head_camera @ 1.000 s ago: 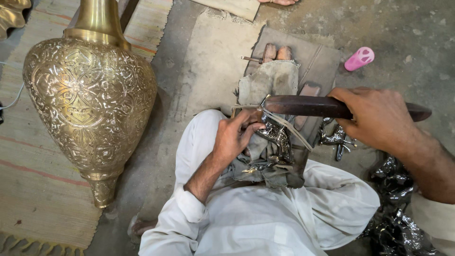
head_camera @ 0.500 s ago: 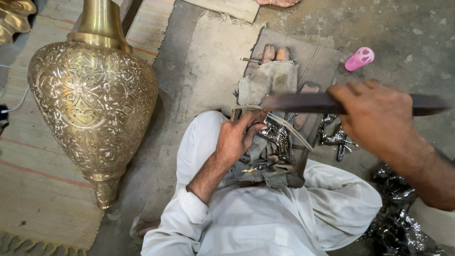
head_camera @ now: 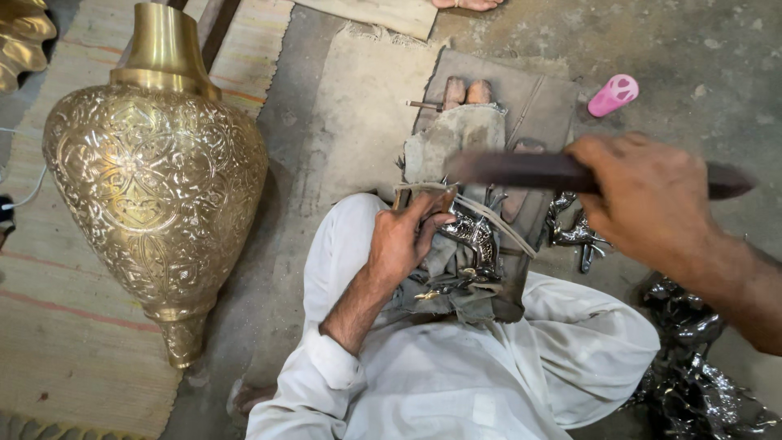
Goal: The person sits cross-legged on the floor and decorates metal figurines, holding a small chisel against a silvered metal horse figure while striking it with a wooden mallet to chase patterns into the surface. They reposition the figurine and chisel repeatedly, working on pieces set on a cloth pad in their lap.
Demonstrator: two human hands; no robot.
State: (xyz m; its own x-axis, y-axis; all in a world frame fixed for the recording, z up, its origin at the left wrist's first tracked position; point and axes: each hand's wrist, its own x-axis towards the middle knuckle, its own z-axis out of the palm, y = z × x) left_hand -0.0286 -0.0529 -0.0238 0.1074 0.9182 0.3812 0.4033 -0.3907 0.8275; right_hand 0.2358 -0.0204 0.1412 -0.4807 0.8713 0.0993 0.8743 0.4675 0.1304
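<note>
My left hand (head_camera: pixel 407 238) holds a small chisel against a shiny silver metal figurine (head_camera: pixel 472 238) that rests on a grey cloth pad (head_camera: pixel 456 138) over my lap. My right hand (head_camera: pixel 648 200) grips a long dark wooden mallet stick (head_camera: pixel 509 169), raised level above the figurine and blurred by motion. A second silver figurine (head_camera: pixel 574 228) lies on the ground just right of the pad, below the stick.
A large engraved brass vase (head_camera: pixel 159 187) lies on a striped mat at left. A pink plastic object (head_camera: pixel 612 94) sits on the concrete at upper right. Several shiny metal pieces (head_camera: pixel 692 383) are heaped at lower right. Someone's foot (head_camera: pixel 466 4) shows at the top edge.
My right hand with the stick has moved right and lifted slightly, now blurred. My left hand stays on the figurine. The view has shifted a little.
</note>
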